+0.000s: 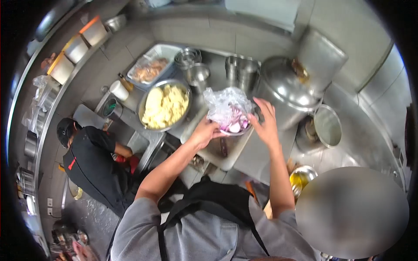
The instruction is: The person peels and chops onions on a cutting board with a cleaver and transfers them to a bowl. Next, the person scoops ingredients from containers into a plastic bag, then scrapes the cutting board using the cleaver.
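A bowl (pixel 235 133) of cut red onion (pixel 237 119) is held over a white cutting board (pixel 191 130). Crumpled clear plastic (pixel 226 101) covers the back of the onion. My left hand (pixel 206 132) grips the bowl's left side, thumb at the rim and fingers beneath. On the other side, my right hand (pixel 266 121) is spread, its fingers apart beside the plastic and the rim; whether the thumb touches the bowl I cannot tell. Below the bowl, a dark knife handle (pixel 224 147) shows on the board.
A big bowl of yellow chunks (pixel 165 106) stands left, before a tray of pinkish food (pixel 149 69). A large lidded pot (pixel 283 87) and an open pot (pixel 327 126) are at right. One co-worker (pixel 96 161) leans over a sink (pixel 141 141) at left.
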